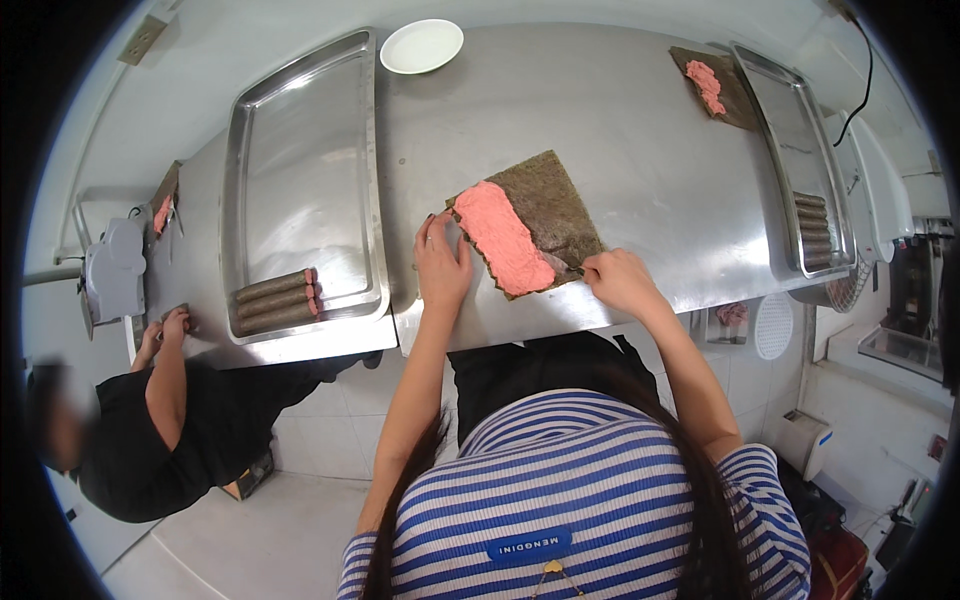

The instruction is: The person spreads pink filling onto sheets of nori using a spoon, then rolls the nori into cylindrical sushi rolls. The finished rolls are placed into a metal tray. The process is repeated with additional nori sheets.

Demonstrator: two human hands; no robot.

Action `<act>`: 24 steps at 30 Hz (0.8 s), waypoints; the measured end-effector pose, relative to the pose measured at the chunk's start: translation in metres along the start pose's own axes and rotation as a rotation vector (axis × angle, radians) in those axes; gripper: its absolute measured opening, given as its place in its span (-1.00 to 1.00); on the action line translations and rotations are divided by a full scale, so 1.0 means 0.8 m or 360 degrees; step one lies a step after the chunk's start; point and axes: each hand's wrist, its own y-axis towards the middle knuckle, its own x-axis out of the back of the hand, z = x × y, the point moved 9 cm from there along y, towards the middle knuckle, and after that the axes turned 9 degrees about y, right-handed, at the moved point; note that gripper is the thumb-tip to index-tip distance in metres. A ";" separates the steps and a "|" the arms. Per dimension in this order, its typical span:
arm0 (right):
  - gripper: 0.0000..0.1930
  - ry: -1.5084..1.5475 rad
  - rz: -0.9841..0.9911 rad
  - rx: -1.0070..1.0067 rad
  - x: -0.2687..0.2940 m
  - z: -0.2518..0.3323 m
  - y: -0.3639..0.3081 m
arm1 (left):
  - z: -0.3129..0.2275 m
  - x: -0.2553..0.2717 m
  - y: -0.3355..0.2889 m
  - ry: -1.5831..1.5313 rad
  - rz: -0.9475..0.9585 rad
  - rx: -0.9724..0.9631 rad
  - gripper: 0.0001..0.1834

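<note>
On the steel table before me lies a dark green seaweed sheet (550, 195), turned at an angle. A thick band of pink paste (500, 235) covers its left part. My left hand (443, 265) rests at the sheet's left edge, with fingers stretched and thumb apart. At the lower right corner my right hand (622, 280) is closed around the dark handle of a spreading knife (562, 262). Its blade lies low over the sheet by the paste's right edge; the fingers partly hide the handle.
Left is a steel tray (305, 190) with seaweed rolls (275, 300); another tray (790, 150) at right holds several rolls. A white plate (422, 46) stands at the back. Another pasted sheet (708, 85) lies far right. A co-worker (170, 420) works at left.
</note>
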 end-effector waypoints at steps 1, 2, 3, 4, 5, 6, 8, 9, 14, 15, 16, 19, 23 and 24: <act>-0.80 0.0008 -0.0010 -0.0014 0.003 -0.004 -0.008 | 0.003 0.001 0.000 -0.0049 -0.0011 0.0045 -0.56; -0.80 0.0016 -0.0020 -0.0027 0.005 -0.006 -0.016 | 0.005 0.003 -0.002 -0.0098 -0.0022 0.0090 -0.56; -0.80 0.0012 -0.0077 -0.0026 0.008 -0.004 -0.023 | 0.007 0.006 -0.004 -0.0146 -0.0033 0.0137 -0.57; -0.80 0.0009 -0.0132 -0.0031 0.010 -0.003 -0.031 | 0.009 0.003 -0.009 -0.0243 0.0025 0.0250 -0.57; -0.80 0.0007 -0.0189 -0.0039 0.012 -0.003 -0.038 | 0.009 0.005 -0.017 -0.0340 0.0086 0.0362 -0.57; -0.82 0.0034 -0.0228 -0.0008 0.013 -0.004 -0.044 | 0.008 0.007 -0.027 -0.0436 0.0149 0.0475 -0.57; -0.83 0.0089 -0.0300 0.0061 0.015 -0.006 -0.053 | -0.015 0.010 -0.052 -0.0468 0.0361 0.0550 -0.56; -0.85 0.0089 -0.0331 0.0131 0.019 -0.003 -0.054 | -0.024 0.006 -0.065 -0.0481 0.0466 0.0591 -0.55; -0.88 -0.0079 -0.0411 0.0497 0.035 0.015 -0.050 | -0.027 -0.015 -0.105 -0.0738 0.0559 0.0822 -0.48; -0.87 -0.0110 -0.0382 0.0549 0.034 0.020 -0.047 | -0.028 -0.017 -0.107 -0.0757 0.0568 0.0833 -0.46; -0.87 -0.0141 -0.0357 0.0606 0.034 0.025 -0.043 | -0.030 -0.019 -0.106 -0.0743 0.0579 0.0832 -0.46; -0.86 -0.0222 -0.0280 0.0732 0.029 0.043 -0.028 | -0.031 -0.022 -0.106 -0.0696 0.0611 0.0843 -0.46; -0.86 -0.0312 -0.0214 0.0800 0.019 0.056 -0.001 | -0.029 -0.022 -0.113 -0.0697 0.0619 0.0855 -0.48; -0.87 -0.0321 -0.0209 0.0809 0.018 0.060 0.007 | -0.029 -0.023 -0.114 -0.0715 0.0612 0.0850 -0.48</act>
